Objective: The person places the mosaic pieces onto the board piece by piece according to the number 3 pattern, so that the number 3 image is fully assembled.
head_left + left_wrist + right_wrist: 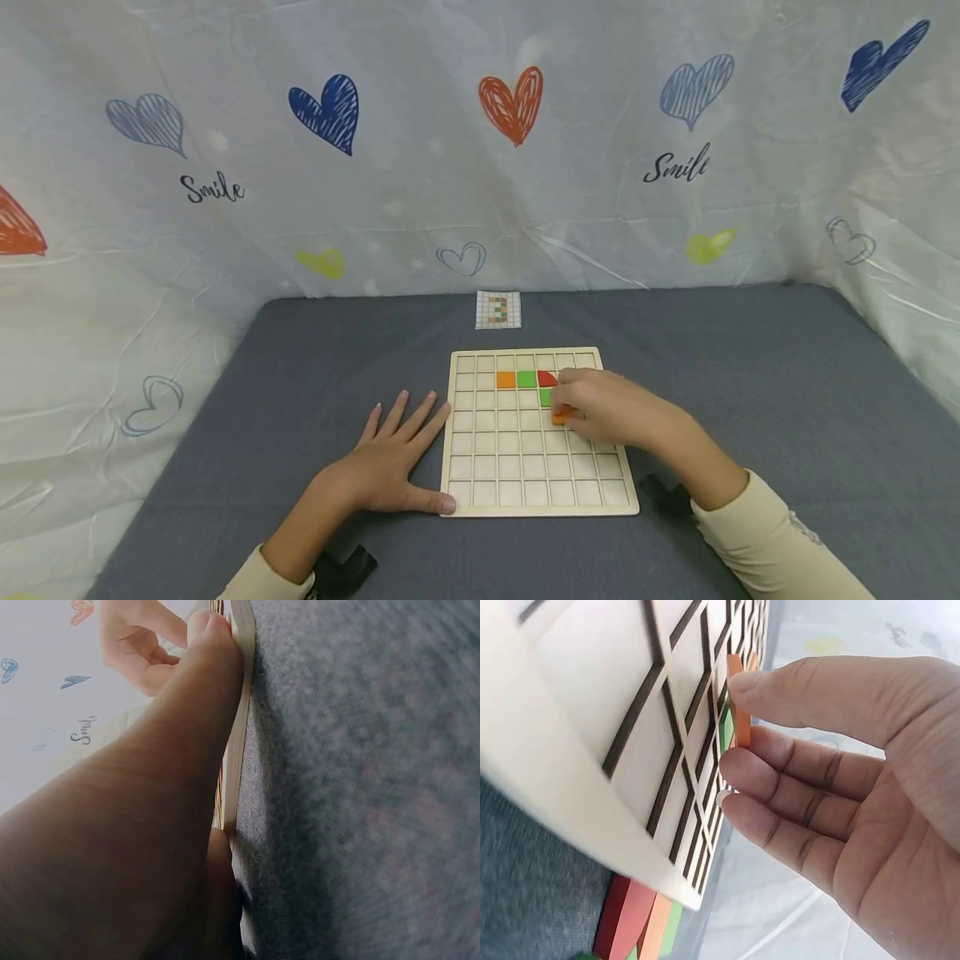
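1. On the grey cloth (337,350) lay a pale gridded board (533,467), a small printed card (498,310) beyond its far edge
2. My right hand (622,410) pinched an orange tile (742,733) between thumb and fingers, just nearer me than a green tile (545,398); whether it touched the board I couldn't tell
3. My left hand (386,467) had its fingers spread wide, gripping nothing, thumb on the board's near left corner
4. An orange square (506,380), green square (527,379) and red piece (547,379) sat in one row
5. Loose coloured blocks (626,919) lay by the board's edge
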{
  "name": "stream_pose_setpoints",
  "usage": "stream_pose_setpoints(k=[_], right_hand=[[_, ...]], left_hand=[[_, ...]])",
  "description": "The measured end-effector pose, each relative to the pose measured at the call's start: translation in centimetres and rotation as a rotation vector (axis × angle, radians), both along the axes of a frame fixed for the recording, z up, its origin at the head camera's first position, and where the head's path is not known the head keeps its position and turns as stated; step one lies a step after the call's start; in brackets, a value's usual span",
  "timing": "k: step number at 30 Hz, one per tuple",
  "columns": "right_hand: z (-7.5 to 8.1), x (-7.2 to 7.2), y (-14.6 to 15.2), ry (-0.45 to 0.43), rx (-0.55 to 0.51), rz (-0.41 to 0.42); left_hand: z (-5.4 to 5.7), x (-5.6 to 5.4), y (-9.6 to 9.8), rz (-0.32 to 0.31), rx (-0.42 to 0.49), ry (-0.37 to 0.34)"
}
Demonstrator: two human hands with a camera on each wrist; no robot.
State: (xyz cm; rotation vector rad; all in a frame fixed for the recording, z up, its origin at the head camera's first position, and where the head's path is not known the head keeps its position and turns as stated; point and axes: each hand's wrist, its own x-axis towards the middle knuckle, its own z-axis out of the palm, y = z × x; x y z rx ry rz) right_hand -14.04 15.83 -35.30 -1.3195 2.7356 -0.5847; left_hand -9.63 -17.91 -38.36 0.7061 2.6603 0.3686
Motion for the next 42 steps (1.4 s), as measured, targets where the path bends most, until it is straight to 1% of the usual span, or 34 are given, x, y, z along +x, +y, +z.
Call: stream_pose_setpoints(k=[10,16,22,28,31,34,40,42], right_hand=[[-0.3,0.1,-1.0,0.046,-0.007,0.031],[-0.7,0.1,-1.5,0.040,-0.003,0.030],[-0.9,0.2,-1.7,0.065,-0.018,0.030],[-1.0,0.6,-1.6,0.080,-0.030,0.035],[-0.9,0.6,-1.0,0.062,-0.040,0.036],[-0.5,0.2,0.2,0.040,-0.052,0.004],[0.9,-0.8,3.9,0.017,-0.029,-0.171],[1.0,-1.1,4.9,0.014,-0.016,-0.210]], left_hand=[[0.1,0.0,0.0,-0.003,0.007,-0.003],[0.2,0.1,0.0,-0.002,0.009,-0.005],[0.2,0.2,0.0,0.005,0.004,-0.013],[0.0,0.1,-0.1,0.009,-0.001,-0.011],[0.0,0.1,-0.1,0.010,0.002,-0.014],[0.0,0.1,0.0,0.010,0.008,-0.016],[0.3,0.2,0.1,0.010,0.004,-0.018],[0.4,0.1,0.1,0.009,0.006,-0.017]])
